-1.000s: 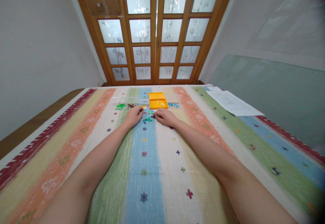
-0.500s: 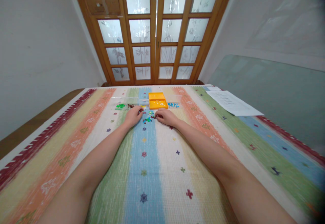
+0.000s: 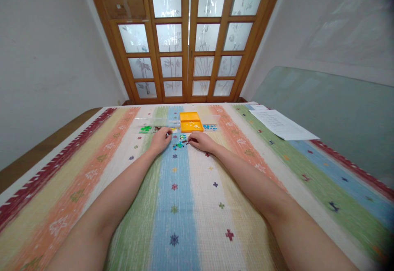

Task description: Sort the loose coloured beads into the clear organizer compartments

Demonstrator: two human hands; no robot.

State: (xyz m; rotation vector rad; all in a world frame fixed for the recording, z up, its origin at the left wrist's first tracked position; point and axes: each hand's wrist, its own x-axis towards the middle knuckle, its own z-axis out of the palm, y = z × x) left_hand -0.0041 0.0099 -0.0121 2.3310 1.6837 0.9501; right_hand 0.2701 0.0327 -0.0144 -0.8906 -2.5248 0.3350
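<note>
My left hand (image 3: 161, 140) rests on the striped cloth with its fingers curled together at the front edge of a clear case holding green pieces (image 3: 145, 129), brown pieces (image 3: 157, 128) and yellow pieces (image 3: 174, 129). What its fingertips hold, if anything, is too small to make out. Across from it, my right hand (image 3: 200, 140) pinches a small dark stick-like piece (image 3: 187, 142). Between the hands lies a loose group of tiny green and blue pieces (image 3: 179, 144). Just behind them stands an open orange box (image 3: 191, 117) with white bits inside.
Blue pieces (image 3: 210, 127) lie in a clear case right of the orange box. A printed sheet (image 3: 283, 125) lies on the table's right side. The striped tablecloth (image 3: 175, 222) covers the table. Glass-paned wooden doors (image 3: 188, 37) stand beyond.
My left hand has shifted very slightly left, and its fingers have moved a little. My right hand stays nearly still beside the loose pieces.
</note>
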